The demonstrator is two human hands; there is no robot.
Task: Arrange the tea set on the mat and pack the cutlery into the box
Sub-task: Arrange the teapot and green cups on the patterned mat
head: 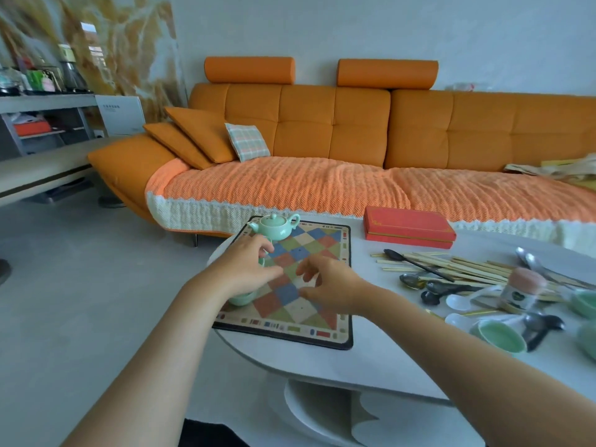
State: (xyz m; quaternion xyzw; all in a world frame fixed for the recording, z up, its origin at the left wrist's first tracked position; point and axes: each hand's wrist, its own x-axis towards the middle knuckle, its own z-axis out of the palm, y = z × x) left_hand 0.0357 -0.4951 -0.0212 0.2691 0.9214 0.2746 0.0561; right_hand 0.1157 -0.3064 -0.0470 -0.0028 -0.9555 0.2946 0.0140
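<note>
The checkered mat (322, 240) lies on the white table (371, 356), and a pale green teapot (274, 225) stands on its far left corner. The left hand (248, 266) hovers over the mat's left side, fingers curled at a small green cup (262, 262); I cannot tell whether it grips it. A 2nd cup (241, 299) sits on the mat under that wrist. The right hand (329, 285) hangs over the mat's middle, loosely curled and holding nothing. Right of the mat lie chopsticks (461, 267) and spoons (411, 280). The closed red box (408, 227) sits beyond them.
</note>
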